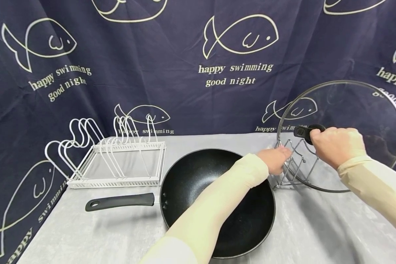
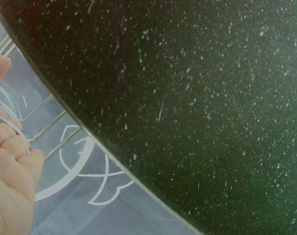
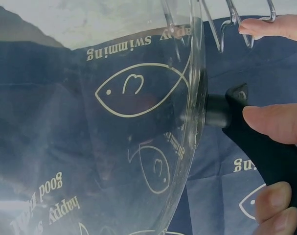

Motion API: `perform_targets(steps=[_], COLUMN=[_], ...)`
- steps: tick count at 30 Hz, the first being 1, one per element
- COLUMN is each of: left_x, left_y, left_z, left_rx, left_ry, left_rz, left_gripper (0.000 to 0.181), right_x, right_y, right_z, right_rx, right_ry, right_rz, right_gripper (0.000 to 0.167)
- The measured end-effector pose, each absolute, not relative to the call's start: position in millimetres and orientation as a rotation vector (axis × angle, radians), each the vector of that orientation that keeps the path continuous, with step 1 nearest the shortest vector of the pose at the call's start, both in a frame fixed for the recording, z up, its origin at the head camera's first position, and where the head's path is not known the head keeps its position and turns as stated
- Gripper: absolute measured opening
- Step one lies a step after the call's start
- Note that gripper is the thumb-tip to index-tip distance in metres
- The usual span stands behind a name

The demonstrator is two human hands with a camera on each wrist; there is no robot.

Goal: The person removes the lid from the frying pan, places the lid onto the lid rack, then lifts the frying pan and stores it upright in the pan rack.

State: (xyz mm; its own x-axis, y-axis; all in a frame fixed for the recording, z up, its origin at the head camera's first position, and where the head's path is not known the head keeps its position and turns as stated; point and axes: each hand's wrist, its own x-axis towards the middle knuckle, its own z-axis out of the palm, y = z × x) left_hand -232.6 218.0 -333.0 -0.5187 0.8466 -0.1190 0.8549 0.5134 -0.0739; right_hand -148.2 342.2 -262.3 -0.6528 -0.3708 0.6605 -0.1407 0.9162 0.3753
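Your right hand (image 1: 338, 145) grasps the black knob (image 1: 303, 132) of the glass lid (image 1: 353, 106), thumb along one side and fingers curled round the other. The lid stands close to upright at the right of the table (image 1: 69, 231), its near edge at the small wire rack (image 1: 304, 160); in the right wrist view, wires show on both sides of the glass edge, but you cannot tell whether the rim is seated between them. Your left hand (image 1: 275, 160) reaches across the pan (image 1: 191, 176) and grips the wire rack at its left side — the left wrist view shows your fingers bent round a wire. The pan lies in the middle of the table, open side up, partly covered by your left sleeve (image 1: 214, 212), with its dark handle (image 1: 120, 202) pointing left. Behind that handle, at the back left, sits the white rack (image 1: 118, 182) with its looped dividers upright, near the pan but apart from it. A navy curtain (image 1: 178, 44) printed with fish and lettering hangs behind everything.
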Motion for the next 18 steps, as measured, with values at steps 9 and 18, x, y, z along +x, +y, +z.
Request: perform_targets(steps=[9, 18], left_x=[-234.2, -232.4], left_y=[218.8, 217.6], left_z=[-336.2, -333.6], left_rx=[1.559, 1.536], left_ry=[2.674, 2.668], left_rz=[-0.202, -0.212], left_gripper=[0.069, 0.070], right_x=[-146.8, -143.7], right_y=[334.0, 341.7], right_z=[-268.2, -266.1], right_rx=[0.349, 0.258], right_ry=[-2.220, -2.314], right_rz=[-0.358, -0.305], right_gripper=[0.019, 0.019])
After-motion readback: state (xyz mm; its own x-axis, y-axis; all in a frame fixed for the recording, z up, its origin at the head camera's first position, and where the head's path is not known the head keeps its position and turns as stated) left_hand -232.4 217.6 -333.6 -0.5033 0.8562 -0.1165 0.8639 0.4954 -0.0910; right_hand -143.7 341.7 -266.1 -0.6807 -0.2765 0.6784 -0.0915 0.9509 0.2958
